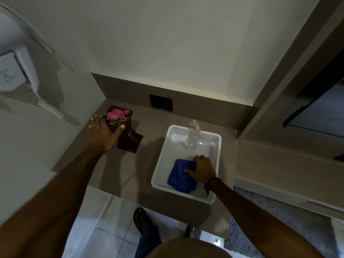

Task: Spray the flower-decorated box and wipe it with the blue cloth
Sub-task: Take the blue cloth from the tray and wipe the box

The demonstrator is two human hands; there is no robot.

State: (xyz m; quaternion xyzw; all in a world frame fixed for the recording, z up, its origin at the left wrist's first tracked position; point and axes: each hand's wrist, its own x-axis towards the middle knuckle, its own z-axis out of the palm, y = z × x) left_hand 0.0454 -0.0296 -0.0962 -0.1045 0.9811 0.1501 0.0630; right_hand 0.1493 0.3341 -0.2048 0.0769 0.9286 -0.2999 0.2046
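right hand (202,169) grips blue cloth (180,179); spread left hand (101,133) presses flower box (130,140), lengthwise toward wall.

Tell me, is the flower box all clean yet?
Not yet. Whether it was sprayed can't be told; the spray bottle stands in the white tray, in nobody's hand. Right now the left hand rests on the flower box and the right hand grips the blue cloth in the tray. The wiping is left.

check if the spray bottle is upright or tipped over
Upright. The clear spray bottle stands on its base in the white tray, trigger head on top.
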